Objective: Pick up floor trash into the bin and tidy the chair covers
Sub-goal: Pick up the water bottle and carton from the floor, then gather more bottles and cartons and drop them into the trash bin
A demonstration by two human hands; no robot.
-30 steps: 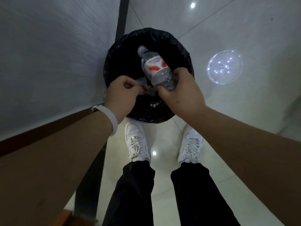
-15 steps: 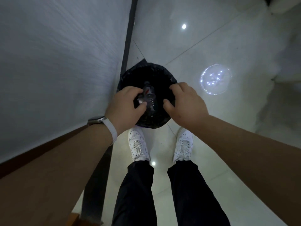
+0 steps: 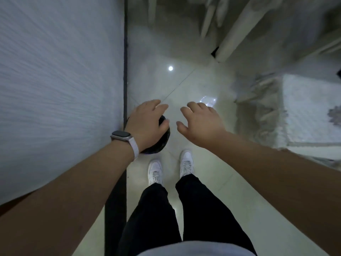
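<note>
- Hands first: your left hand (image 3: 145,124) and right hand (image 3: 201,124) hang palm-down above the floor (image 3: 203,182), with the fingers (image 3: 158,108) loosely spread and holding nothing.
- Your left hand hovers right over the bin (image 3: 163,140) and hides most of it. Only a dark curved edge shows past your thumb. I judge that this fits a drop into the bin, though its inside is hidden.
- The bin sits on the floor tight against the wall (image 3: 55,89), just ahead of your shoes (image 3: 155,171), probably to keep it out of the walkway.
- It stands upright with its mouth toward you. Its axis runs straight up, and being round it points no way across the floor.
- The chair covers (image 3: 258,117) hang well apart to your right, pale and blurred, so you cannot tell which way their folds run.
- You can see no loose trash on the floor in view, so the covers look like your next job.
</note>
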